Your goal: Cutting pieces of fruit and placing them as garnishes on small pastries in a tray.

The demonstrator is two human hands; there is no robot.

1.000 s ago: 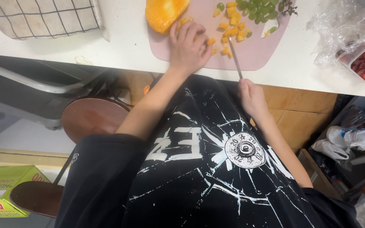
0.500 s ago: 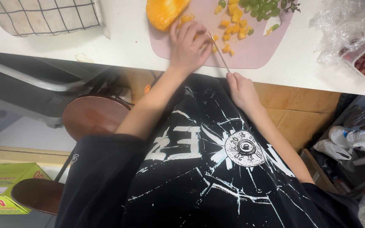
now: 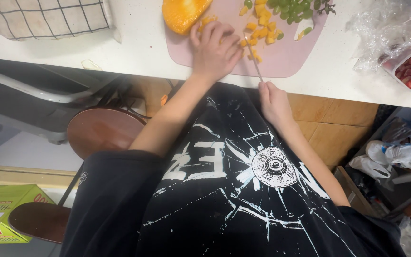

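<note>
Pressing flat on the pink cutting board (image 3: pixel 281 59), left hand (image 3: pixel 215 50) covering yellow fruit pieces (image 3: pixel 260 21); right hand (image 3: pixel 274 102) clamped on knife (image 3: pixel 253 59), at the white surface's (image 3: pixel 134 47) near edge.

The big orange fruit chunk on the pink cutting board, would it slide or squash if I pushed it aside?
The orange fruit chunk looks moist and glossy, so it would probably slide on the smooth pink cutting board. The diced pieces beside it suggest soft flesh that may dent. Its irregular shape makes rolling unlikely.
</note>
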